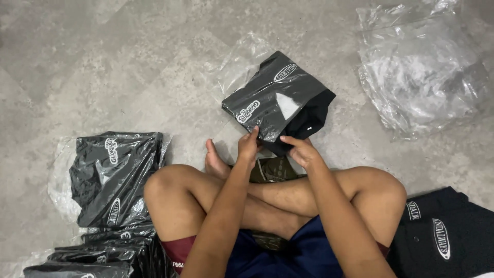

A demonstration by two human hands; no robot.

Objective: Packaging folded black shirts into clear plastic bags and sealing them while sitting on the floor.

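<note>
Left hand [249, 145] and right hand [303, 151] fingers pinch the folded black garment [309, 114] half inside its clear polybag [267, 95], just above both; the thin film may tear if tugged unevenly.

Soft, even light from overhead fills the view, moderately bright and without hard shadows. The grey floor [128, 62] looks flat and slightly washed out. A faint shadow lies on the floor just under the black garment [280, 100]. Glare breaks into white streaks on the clear bags [422, 72] right of the garment and on the wrapped stack [110, 175] left of it. Focus is fair at the centre; the corners are softer, with slight wide-angle stretch.
</note>
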